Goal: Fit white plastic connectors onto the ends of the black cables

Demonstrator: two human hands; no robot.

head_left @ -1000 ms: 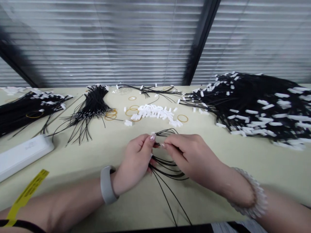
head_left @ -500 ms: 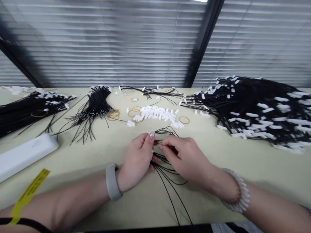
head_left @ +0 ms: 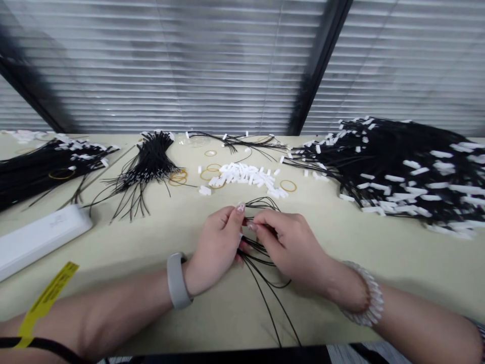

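Observation:
Near the middle of the table, my left hand (head_left: 219, 248) is closed around a bunch of thin black wires (head_left: 261, 260), thumb on top. The wires fan out to the right, and two long ends hang toward the table's front edge. My right hand (head_left: 290, 247) meets it from the right, thumb and forefinger pinched together at the left fingertips. What lies in that pinch is mostly hidden; black wires pass behind and under the hand. Just beyond both hands is a pile of small white sleeves (head_left: 246, 176).
Black wires with white ends form a large heap (head_left: 409, 172) at right and a bundle (head_left: 38, 167) at left. A smaller tied bundle (head_left: 153, 156) stands at back. Rubber bands (head_left: 178, 177) lie around the pile. A white box (head_left: 41, 240) sits at left; blinds (head_left: 170, 65) close off the back.
Both hands stay together on the wires with only slight shifts. The right fingertips have moved a little closer against the left hand. The whole view has shifted slightly.

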